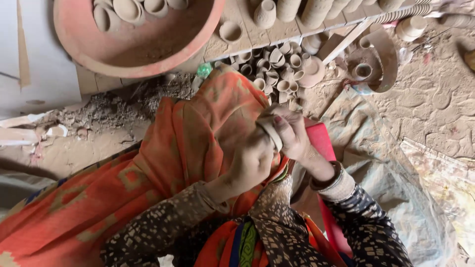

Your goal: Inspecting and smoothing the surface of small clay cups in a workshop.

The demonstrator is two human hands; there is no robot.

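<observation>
Clay, pale and unfired, is what both hands are busy with: a small round clay cup [269, 129] sits between them over the person's orange patterned cloth [198, 133] in the lap, near the middle of the view. The left hand [250, 165] is curled around the cup from below and clamped on it, while the right hand [294, 133] closes on its rim from the far right side, fingers pressed to the edge. By the look of it, this cup is mid-handling, not yet set among the rest, and a good many are already made. Far and just beyond the hands lies a heap of small grey clay cups [277, 69] on the ground, tumbled on their sides. Further off, a row of taller ribbed clay pots [307, 10] stands on a wooden board [247, 29]. At far left a large terracotta-red round basin [138, 52] holds several more small bowls [133, 10] against its far wall, the remainder of its floor bare. To the right, a broken curved clay ring [383, 57] encloses one lone cup [363, 70] on the dusty earth floor [435, 99].
</observation>
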